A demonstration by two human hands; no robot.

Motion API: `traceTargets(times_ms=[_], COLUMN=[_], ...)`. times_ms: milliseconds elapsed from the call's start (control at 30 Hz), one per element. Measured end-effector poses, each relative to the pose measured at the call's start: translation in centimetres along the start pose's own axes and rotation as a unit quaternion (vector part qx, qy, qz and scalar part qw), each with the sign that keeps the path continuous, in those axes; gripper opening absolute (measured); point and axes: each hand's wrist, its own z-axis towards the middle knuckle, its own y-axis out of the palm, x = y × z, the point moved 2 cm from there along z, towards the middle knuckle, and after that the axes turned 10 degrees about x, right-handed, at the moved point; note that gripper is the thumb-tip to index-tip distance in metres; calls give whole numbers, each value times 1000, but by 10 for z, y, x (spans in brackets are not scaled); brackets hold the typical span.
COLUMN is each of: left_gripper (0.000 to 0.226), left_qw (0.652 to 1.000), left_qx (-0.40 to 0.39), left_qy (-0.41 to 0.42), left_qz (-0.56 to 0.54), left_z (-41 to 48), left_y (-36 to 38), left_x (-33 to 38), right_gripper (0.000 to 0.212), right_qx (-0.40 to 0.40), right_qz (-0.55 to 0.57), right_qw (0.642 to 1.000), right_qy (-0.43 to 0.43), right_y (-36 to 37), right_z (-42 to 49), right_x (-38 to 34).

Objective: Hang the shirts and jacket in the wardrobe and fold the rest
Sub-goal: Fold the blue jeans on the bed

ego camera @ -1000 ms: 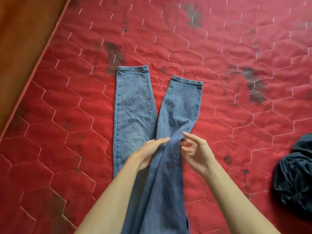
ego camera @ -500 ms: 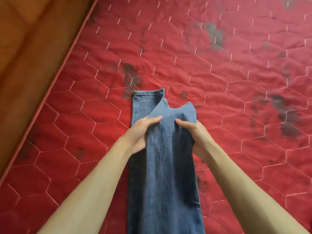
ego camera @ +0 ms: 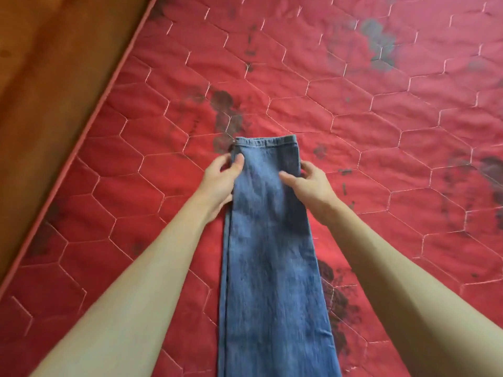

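Red quilted mattress (ego camera: 381,118) with pale hexagon stitching and dark smudges fills the view, and an orange-brown wooden surface (ego camera: 54,77) runs along its left edge.

Left hand (ego camera: 217,180) sits at the left edge of the cloth, thumb on top and fingers curled at the side seam, pinching it just short of the far end. Right hand (ego camera: 310,186) mirrors it on the right edge, thumb laid on the denim, fingers hooked round the side. Both hands are clamped on the same garment: the long pair of blue denim jeans (ego camera: 269,240), lying flat on the mattress with one leg stacked on the other, running from the bottom of the view up to the hems (ego camera: 265,142) at the far end.

So this looks like the lengthwise fold being squared up. To do it well, I'd say: line the top hem up with the one beneath, and match the side seams, since the left edge shows a sliver of the lower layer. Then slide the palms down the legs toward the waist to press the air and ripples out. Only once the stack lies true should the hems come back over for the cross fold, otherwise the skew doubles.
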Motion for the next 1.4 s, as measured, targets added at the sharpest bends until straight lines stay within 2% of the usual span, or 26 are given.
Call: traceTargets(times_ms=[100, 200, 333, 433, 533, 667, 733, 833, 900, 1000, 1067, 1133, 1200, 1233, 1300, 1400], left_gripper=[53, 50, 42, 34, 27, 17, 16, 33, 49, 69, 62, 59, 50, 42, 30, 28], left_qw=[995, 989, 992, 987, 980, 973, 951, 916, 918, 922, 922, 925, 925, 927, 937, 951], left_qx=[37, 24, 23, 58, 87, 118, 162, 222, 219, 226, 235, 235, 238, 239, 233, 217], left_qy=[0, 11, 3, 49, 98, 118, 107, 39, -6, -18, -27, -32, -14, -6, 16, 65], left_qz=[92, 147, 128, 141, 147, 161, 239, 331, 331, 315, 306, 298, 295, 289, 260, 211], left_z=[-11, -36, -82, -110, -115, -85, -76, -84, -85, -72, -59, -48, -36, -29, -12, 21], left_y=[-17, -34, -52, -63, -64, -54, -48, -42, -41, -42, -41, -38, -34, -32, -26, -15], left_x=[-31, -66, -105, -124, -118, -84, -69, -71, -84, -86, -80, -73, -69, -68, -59, -36], right_gripper=[26, 22, 19, 15, 13, 22, 18, 40, 47, 52, 54, 55, 41, 28, 12, 12], right_qx=[12, 9, 7, -13, -25, 30, 58, 74, 55, 43, 40, 4, -30, -34, 4, 81], right_qz=[-32, -42, -34, -76, -134, -93, -130, -209, -232, -203, -142, -105, -74, -61, -82, -110], right_qw=[999, 999, 999, 997, 990, 992, 988, 975, 970, 976, 985, 988, 991, 993, 996, 991], right_qy=[19, 5, 10, -2, -47, -83, -66, 14, 43, 60, 88, 110, 112, 100, 45, -14], right_y=[-16, -36, -52, -56, -55, -44, -39, -34, -31, -29, -27, -23, -14, -9, -1, 3], right_z=[-20, -58, -114, -146, -155, -141, -128, -120, -124, -121, -106, -91, -77, -70, -49, -16], right_x=[32, 61, 95, 113, 112, 76, 64, 66, 72, 78, 78, 71, 62, 57, 47, 32])
